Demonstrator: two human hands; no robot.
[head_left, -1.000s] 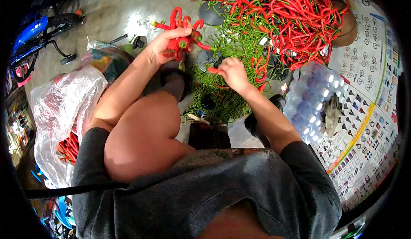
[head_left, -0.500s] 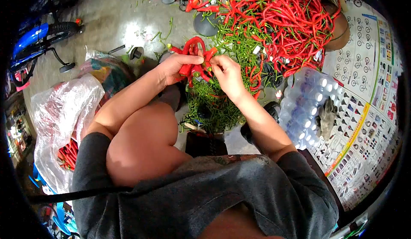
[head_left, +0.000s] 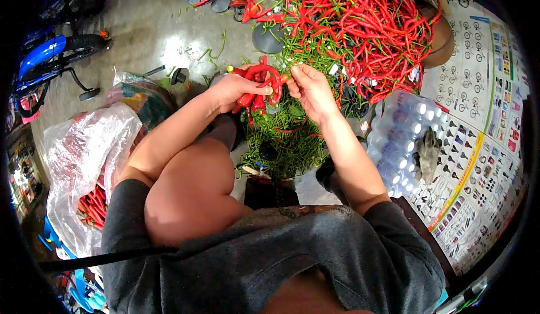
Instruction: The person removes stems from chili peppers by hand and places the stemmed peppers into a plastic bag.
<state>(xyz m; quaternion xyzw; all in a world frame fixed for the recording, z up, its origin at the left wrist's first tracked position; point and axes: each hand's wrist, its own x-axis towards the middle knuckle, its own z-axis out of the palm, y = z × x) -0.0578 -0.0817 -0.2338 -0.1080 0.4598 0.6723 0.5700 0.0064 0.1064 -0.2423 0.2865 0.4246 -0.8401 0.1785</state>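
Observation:
A bunch of red chili peppers (head_left: 274,83) is held in my left hand (head_left: 233,92), whose thumb presses across them. My right hand (head_left: 313,92) pinches the green stem end of one pepper that points right from this bunch. Its fingertips hide most of that stem. Below both hands lies a heap of green chili stems (head_left: 281,145). Just beyond them, a large pile of red chili peppers (head_left: 371,27) with green stems spreads over the floor.
On my left stands a clear plastic bag (head_left: 84,139) with red peppers inside. A shrink-wrapped pack of bottles (head_left: 396,139) and dark gloves (head_left: 428,156) lie at right, beside a printed sheet (head_left: 467,162). A blue bicycle (head_left: 45,55) stands at upper left.
My right hand has shifted a little right and away from me, and now pinches a stem end at the bunch's right side. The peppers in my left hand have turned slightly.

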